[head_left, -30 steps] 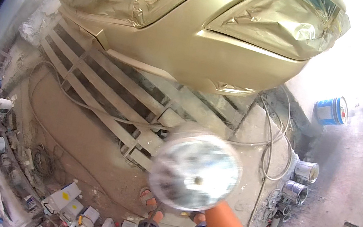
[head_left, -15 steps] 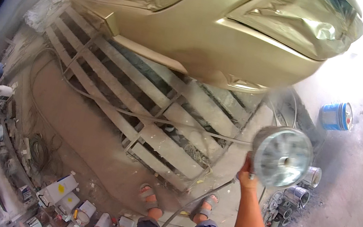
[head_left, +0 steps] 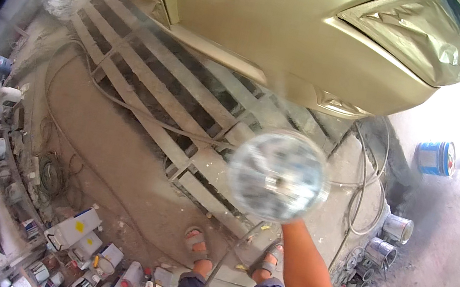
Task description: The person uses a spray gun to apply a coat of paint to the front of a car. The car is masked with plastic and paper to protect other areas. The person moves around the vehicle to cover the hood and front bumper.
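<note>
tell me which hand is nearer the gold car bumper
Right, it seems. The right hand is hidden behind the round shiny cup, below the gold bumper in the picture; the left hand isn't clearly visible, probably near or past the lower edge, farther away.

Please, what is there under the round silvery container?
At the lower edge of the container, the right forearm goes under it. Grey slats show beside it, at left. The right hand and its grip are covered, as is whatever lies straight below.
</note>
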### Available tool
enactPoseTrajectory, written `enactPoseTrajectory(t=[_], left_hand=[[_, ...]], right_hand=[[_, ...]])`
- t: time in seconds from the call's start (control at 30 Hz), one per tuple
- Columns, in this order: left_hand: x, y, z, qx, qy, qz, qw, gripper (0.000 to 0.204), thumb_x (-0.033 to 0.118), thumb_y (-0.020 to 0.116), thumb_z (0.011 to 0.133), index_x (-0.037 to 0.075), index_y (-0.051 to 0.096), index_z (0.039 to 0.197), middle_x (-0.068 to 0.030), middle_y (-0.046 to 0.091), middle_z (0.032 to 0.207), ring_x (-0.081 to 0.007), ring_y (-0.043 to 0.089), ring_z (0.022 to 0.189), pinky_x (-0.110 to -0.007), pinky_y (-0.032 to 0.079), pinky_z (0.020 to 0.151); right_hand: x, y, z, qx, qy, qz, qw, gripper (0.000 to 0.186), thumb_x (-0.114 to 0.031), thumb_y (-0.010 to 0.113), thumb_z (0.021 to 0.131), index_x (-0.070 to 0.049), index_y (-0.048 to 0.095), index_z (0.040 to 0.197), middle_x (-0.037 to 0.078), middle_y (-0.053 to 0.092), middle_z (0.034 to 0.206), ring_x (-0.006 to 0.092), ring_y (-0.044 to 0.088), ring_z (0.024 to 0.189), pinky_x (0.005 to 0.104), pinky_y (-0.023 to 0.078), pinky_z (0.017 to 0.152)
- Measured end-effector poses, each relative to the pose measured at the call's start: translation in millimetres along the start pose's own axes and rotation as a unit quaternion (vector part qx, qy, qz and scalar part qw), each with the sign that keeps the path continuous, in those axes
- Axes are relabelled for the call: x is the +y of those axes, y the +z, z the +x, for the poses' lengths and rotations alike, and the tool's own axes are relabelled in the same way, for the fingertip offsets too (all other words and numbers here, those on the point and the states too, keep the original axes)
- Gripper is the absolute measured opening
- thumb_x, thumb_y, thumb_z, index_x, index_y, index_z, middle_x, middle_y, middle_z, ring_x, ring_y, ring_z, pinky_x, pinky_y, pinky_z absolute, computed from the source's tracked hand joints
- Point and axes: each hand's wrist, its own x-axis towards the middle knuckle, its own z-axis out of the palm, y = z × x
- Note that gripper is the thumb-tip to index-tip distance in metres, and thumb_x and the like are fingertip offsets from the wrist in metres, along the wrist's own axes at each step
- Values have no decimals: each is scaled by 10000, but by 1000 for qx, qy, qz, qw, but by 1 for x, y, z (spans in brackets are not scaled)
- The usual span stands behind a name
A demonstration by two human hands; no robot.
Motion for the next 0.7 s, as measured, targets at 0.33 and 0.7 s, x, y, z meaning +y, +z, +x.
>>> enactPoseTrajectory(t=[0.33, 0.7], left_hand=[[8, -8, 34, -13, 32, -21, 999, 270, 190, 547, 802, 18, 604, 1001, -196, 601, 819, -370, 575, 763, -444, 468, 676], [4, 0, 55, 116, -16, -49, 992, 208, 125, 551, 786, -12, 590, 938, -197, 591, 807, -389, 554, 766, -441, 452, 686]], right_hand=[[-25, -85, -43, 135, -120, -517, 837, 275, -77, 587, 794, -16, 579, 1062, 124, 597, 1049, 262, 539, 1005, 378, 394, 908], [-13, 113, 61, -108, -153, -274, 943, 573, -39, 639, 641, -69, 402, 1161, 186, 499, 987, 388, 558, 838, 437, 474, 686]])
